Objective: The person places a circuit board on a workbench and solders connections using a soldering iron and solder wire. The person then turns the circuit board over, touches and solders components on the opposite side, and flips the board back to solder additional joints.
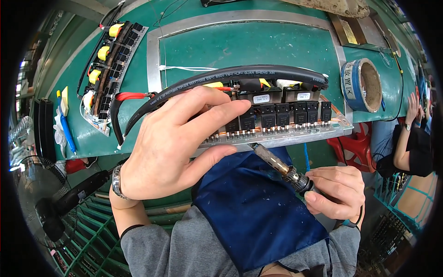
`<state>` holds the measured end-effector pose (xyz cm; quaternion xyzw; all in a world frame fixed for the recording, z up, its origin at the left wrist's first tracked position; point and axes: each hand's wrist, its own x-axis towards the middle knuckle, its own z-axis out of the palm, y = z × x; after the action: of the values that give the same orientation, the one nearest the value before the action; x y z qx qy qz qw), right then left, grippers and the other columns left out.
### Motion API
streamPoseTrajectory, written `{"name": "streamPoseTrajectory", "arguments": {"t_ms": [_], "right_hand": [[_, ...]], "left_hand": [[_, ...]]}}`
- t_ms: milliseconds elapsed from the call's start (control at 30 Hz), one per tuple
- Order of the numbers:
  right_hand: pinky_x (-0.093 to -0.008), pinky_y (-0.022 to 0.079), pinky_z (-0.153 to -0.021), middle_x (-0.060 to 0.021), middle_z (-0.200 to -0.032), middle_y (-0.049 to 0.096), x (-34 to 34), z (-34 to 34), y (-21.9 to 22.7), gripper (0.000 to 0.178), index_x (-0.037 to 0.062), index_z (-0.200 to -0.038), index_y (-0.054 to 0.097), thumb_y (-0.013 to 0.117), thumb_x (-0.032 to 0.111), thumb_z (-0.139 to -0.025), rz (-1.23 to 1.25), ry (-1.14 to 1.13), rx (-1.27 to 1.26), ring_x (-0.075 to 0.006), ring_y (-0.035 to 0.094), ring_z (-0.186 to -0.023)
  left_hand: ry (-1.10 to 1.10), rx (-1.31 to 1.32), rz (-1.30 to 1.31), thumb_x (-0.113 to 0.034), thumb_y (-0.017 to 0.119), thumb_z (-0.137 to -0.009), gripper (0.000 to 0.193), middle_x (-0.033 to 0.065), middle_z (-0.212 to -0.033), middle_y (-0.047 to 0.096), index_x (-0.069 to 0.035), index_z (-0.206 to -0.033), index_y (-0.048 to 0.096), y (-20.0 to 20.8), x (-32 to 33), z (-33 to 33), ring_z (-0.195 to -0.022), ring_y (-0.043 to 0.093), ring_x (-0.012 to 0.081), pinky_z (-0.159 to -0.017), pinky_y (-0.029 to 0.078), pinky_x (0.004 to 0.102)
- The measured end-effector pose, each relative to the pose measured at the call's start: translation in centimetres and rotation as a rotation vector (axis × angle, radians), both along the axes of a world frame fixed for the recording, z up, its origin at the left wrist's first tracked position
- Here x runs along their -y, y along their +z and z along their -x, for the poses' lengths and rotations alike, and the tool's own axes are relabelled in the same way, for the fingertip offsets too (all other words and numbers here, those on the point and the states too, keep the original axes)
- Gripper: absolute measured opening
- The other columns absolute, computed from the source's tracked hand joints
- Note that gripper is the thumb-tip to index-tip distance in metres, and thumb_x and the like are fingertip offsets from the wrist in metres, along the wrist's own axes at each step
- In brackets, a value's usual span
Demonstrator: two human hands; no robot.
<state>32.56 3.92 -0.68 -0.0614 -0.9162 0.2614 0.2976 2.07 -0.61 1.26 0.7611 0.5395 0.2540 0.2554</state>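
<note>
A circuit board [300, 134] stands at the table's near edge, with a row of black transistors [268, 118] along its near side. Behind these sit black blocks with white labels [303, 96]. My left hand [166, 143] grips the board: the fingers press on the transistors and the thumb rests by the lower edge. A thick black cable [217, 75] arches over the board, and a red wire [131, 96] shows at its left. In my right hand [339, 190] is a soldering iron [277, 162], its tip close under the board's near edge; whether it touches cannot be told.
Another populated board [115, 69] with yellow parts lies at the left, near a blue pen-like tool [67, 124]. At the right are a tape-roll-like ring [362, 85] and a metal box [364, 32]. A metal frame [240, 16] surrounds the middle; a fan [50, 207] stands lower left. Another person [408, 147] is at right.
</note>
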Motion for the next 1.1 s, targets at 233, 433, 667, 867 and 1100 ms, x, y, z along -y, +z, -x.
{"name": "streamPoseTrajectory", "arguments": {"t_ms": [233,433,667,867,1100], "right_hand": [[-0.0317,0.062,-0.064,-0.0136,-0.081,0.065,-0.07,-0.05,0.35,0.03,0.0034,-0.102,0.068,0.077,0.003,-0.073,-0.015,-0.01,0.02,-0.0242,0.069,-0.071],[-0.0321,0.062,-0.065,-0.0136,-0.081,0.065,-0.12,-0.22,0.28,0.031,0.004,-0.102,0.068,0.076,0.003,-0.073,-0.006,-0.015,0.03,-0.0245,0.069,-0.071],[-0.0323,0.062,-0.065,-0.013,-0.081,0.065,-0.46,-0.55,0.23,0.03,0.0046,-0.103,0.068,0.077,0.004,-0.073,-0.008,0.004,0.027,-0.0241,0.069,-0.071],[-0.0327,0.062,-0.066,-0.0127,-0.082,0.065,-0.39,-0.44,0.25,0.032,0.0051,-0.104,0.068,0.077,0.004,-0.073,0.006,-0.015,0.024,-0.0239,0.069,-0.072],[-0.0333,0.062,-0.066,-0.0129,-0.083,0.065,-0.4,-0.79,0.11,0.033,0.0053,-0.104,0.068,0.078,0.004,-0.073,0.0,-0.024,0.016,-0.0246,0.069,-0.072]], "left_hand": [[-0.002,0.008,-0.001,-0.015,0.078,-0.069,0.054,0.0138,-0.105,0.06,-0.002,-0.12,0.066,-0.08,0.03,-0.02,-0.093,0.061,0.0292,-0.082,0.051,0.0367],[-0.003,-0.01,-0.006,-0.016,0.078,-0.07,0.054,0.0138,-0.106,0.061,-0.002,-0.12,0.066,-0.08,0.16,-0.04,-0.094,0.061,0.0291,-0.082,0.051,0.0368],[0.005,0.006,-0.003,-0.018,0.078,-0.071,0.054,0.0138,-0.106,0.061,-0.003,-0.121,0.066,-0.19,0.1,-0.07,-0.093,0.062,0.029,-0.082,0.052,0.0366],[-0.003,0.005,0.006,-0.018,0.079,-0.07,0.055,0.0139,-0.106,0.061,-0.003,-0.121,0.066,-0.15,0.1,0.08,-0.093,0.062,0.0288,-0.081,0.052,0.0363],[0.003,0.015,0.01,-0.018,0.079,-0.07,0.055,0.0139,-0.106,0.061,-0.003,-0.122,0.066,-0.15,0.08,-0.03,-0.093,0.062,0.0288,-0.081,0.052,0.0362]]}}
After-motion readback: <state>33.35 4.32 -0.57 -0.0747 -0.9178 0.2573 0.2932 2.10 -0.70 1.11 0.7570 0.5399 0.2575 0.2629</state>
